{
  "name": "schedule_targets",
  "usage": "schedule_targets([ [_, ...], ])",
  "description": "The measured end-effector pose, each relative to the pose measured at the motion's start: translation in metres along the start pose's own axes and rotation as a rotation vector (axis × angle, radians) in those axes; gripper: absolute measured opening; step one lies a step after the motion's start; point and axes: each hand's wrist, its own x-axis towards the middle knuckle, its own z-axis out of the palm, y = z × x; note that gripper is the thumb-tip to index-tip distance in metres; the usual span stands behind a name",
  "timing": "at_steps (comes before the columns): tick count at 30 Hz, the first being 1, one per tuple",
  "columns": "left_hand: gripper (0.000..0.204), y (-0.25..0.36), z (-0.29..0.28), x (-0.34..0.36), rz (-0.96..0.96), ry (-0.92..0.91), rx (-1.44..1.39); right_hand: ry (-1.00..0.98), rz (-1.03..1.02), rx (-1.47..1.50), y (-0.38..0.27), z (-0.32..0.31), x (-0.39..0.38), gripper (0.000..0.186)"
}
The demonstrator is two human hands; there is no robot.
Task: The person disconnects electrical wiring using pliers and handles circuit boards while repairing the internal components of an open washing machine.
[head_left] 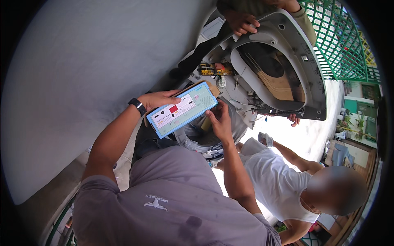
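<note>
A flat, light blue rectangular box (182, 110) with a printed diagram on its face is held between my two hands, tilted with its right end higher. Brown cardboard (213, 89) shows along its far edge. My left hand (161, 100) grips the far left side, thumb on the printed face. At the right end, my right hand (220, 123) is closed round the near corner, thumb on top. Beneath the box lies an opened washing machine, its round tub (236, 123) partly covered by the box and my right hand. A yellow circuit board (216, 69) and loose wires sit beyond it.
Another person's hand (243, 22) holds up the washing machine's grey top cover (314, 71) at the far right. A person in a white tank top (273, 180) is close on my right. A pale wall (90, 74) rises on the left; green lattice (344, 41) stands far right.
</note>
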Motion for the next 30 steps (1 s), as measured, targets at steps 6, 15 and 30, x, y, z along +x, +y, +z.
schedule_targets([
  [6,0.079,0.001,0.001,-0.003,0.046,0.002,0.03,-0.05,0.027,0.072,-0.004,0.001,0.001,0.068],
  [15,0.076,-0.004,0.004,-0.008,0.049,0.112,0.091,-0.02,-0.006,-0.075,0.009,-0.012,0.006,0.068],
  [30,0.078,-0.007,0.004,-0.006,0.031,0.13,0.098,-0.323,0.4,-0.399,-0.029,-0.045,0.178,0.102],
])
